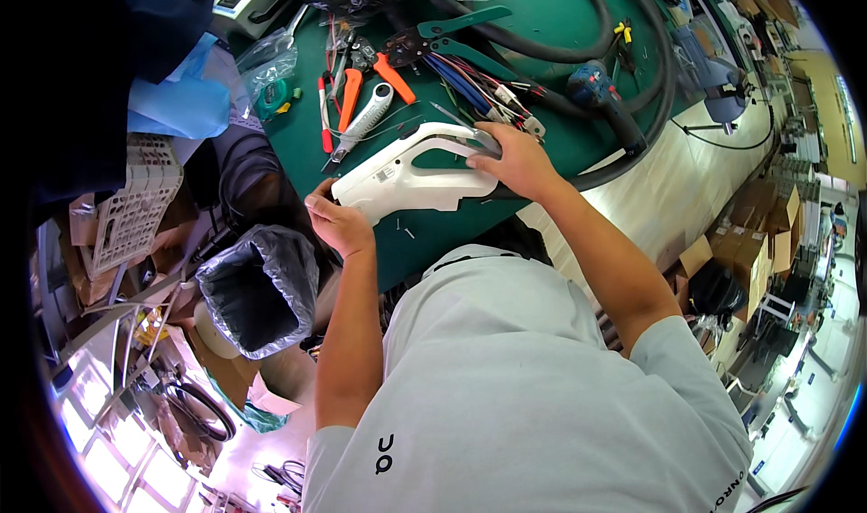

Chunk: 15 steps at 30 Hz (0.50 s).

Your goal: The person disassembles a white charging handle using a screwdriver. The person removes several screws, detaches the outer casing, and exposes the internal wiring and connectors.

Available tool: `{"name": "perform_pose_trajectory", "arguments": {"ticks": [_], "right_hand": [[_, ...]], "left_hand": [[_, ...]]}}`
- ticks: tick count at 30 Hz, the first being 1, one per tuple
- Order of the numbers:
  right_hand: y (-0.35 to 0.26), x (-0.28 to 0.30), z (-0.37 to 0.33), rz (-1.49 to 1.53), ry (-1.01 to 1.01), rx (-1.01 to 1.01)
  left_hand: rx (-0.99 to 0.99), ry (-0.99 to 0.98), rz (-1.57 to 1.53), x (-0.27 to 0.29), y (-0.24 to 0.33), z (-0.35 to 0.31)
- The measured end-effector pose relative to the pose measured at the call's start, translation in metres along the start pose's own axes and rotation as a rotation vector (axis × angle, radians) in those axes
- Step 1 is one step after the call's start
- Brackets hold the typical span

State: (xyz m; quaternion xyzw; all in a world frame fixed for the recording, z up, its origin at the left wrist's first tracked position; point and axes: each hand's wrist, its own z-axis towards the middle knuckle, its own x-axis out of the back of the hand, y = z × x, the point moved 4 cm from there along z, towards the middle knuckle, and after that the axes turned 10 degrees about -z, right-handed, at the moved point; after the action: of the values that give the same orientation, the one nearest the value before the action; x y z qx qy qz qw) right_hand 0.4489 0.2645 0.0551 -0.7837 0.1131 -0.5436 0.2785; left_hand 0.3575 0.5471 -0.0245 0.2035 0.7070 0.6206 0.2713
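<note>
A white plastic charging-gun housing [397, 188] with a looped handle is held level over the near edge of the green-topped table [307, 39]. My left hand [341, 224] closes round its left end, thumb on top. At the other end, my right hand [522, 161] grips the handle's rear, with a grey piece [476, 140] under its fingers. Whether that piece is fixed to the housing, I cannot tell. Just beyond the housing lie a utility knife [370, 111], orange-handled pliers [350, 97] and a red-handled tool [326, 125]. Small screws [409, 234] lie on the tabletop below the housing.
Behind are a green-handled crimping tool [433, 43], a bundle of wires [474, 88], a thick black cable [666, 70] and a blue cordless drill [603, 97]. A tape measure [269, 100] sits left. A lined bin [302, 251] stands beside the table; cardboard boxes [736, 247] are at right.
</note>
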Motion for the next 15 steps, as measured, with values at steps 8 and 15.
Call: {"name": "perform_pose_trajectory", "arguments": {"ticks": [8, 15], "right_hand": [[-0.012, -0.003, -0.007, -0.19, 0.238, 0.141], [-0.007, -0.008, -0.004, -0.325, 0.225, 0.213]], "left_hand": [[0.003, -0.001, 0.043, 0.004, -0.002, 0.004], [0.006, 0.01, 0.099, 0.001, 0.005, 0.0]]}}
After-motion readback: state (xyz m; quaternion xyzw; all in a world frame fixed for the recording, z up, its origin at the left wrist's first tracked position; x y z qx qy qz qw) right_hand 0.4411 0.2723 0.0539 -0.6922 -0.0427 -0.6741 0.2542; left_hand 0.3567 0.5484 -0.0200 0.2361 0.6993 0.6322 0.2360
